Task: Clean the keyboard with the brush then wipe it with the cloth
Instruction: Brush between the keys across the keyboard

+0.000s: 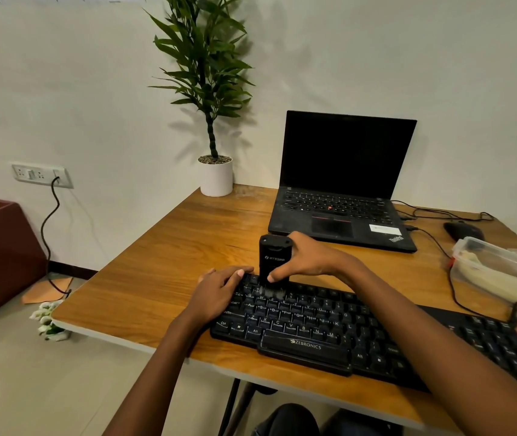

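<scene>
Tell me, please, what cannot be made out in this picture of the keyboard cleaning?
- Head view: the brush bristles are motion-blurred; its label is too small to read.
- The keyboard: top-left keys lie under the left hand; the right end is behind the right arm and cut off by the frame edge.
- The clear container: cut off by the right edge; whether it holds the cloth is unclear.

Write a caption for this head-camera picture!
The right hand holds a black brush on the keyboard while the left hand rests on its corner.
</scene>
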`<state>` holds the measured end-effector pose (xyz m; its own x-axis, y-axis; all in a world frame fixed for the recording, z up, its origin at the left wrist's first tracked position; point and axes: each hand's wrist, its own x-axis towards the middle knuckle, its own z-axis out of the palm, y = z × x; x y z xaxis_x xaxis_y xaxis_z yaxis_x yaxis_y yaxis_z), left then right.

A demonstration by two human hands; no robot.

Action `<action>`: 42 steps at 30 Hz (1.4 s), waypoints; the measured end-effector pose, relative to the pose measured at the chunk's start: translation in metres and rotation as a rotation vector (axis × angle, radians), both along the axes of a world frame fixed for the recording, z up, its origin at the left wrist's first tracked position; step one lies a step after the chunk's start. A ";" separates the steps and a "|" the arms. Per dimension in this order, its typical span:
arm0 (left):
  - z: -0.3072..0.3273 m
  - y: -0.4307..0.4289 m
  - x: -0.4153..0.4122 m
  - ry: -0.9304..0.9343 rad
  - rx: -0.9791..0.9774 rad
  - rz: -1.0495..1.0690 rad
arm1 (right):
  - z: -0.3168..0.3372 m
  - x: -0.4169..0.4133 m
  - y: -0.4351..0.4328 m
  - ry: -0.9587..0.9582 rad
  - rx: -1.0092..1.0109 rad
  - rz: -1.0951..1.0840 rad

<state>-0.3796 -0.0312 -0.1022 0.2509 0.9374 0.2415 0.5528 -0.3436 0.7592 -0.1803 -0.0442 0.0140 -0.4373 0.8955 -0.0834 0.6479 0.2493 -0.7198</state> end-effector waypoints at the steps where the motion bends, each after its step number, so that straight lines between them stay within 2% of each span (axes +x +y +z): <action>1: 0.000 0.000 0.000 0.003 0.000 0.000 | -0.001 0.000 0.001 -0.026 0.012 0.003; 4: -0.001 0.000 0.000 0.017 0.004 -0.004 | -0.003 -0.003 0.003 -0.035 0.082 0.013; 7: -0.002 0.001 0.000 0.011 -0.003 -0.012 | -0.007 0.000 0.003 -0.032 0.048 0.013; 11: -0.001 0.001 0.000 0.045 0.000 0.002 | 0.003 0.003 0.008 -0.178 0.047 0.036; 14: 0.001 0.000 0.001 0.042 0.007 0.009 | -0.001 -0.001 0.004 -0.120 0.038 0.051; 19: 0.001 0.000 0.001 0.051 0.006 0.010 | 0.008 0.002 0.008 -0.218 0.017 0.102; 23: 0.001 -0.001 0.001 0.045 0.023 0.004 | -0.004 0.000 0.007 -0.145 0.031 0.061; 27: 0.004 -0.002 0.002 0.085 0.023 0.009 | 0.003 0.004 0.012 -0.190 -0.018 0.096; 31: 0.006 -0.003 0.002 0.092 0.022 0.022 | -0.005 0.002 0.010 -0.133 0.014 0.044; 35: 0.006 -0.005 0.002 0.096 0.020 0.015 | 0.001 0.006 0.009 -0.152 -0.044 0.062; 39: 0.007 -0.006 0.002 0.096 0.005 0.005 | -0.001 0.008 -0.002 -0.073 -0.047 0.002; 42: 0.010 -0.009 0.002 0.003 -0.038 0.005 | -0.001 0.008 0.007 -0.069 -0.058 0.011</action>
<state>-0.3775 -0.0399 -0.0921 0.2473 0.9469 0.2054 0.5566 -0.3124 0.7698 -0.1720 -0.0374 0.0130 -0.4387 0.8834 -0.1648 0.6936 0.2163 -0.6871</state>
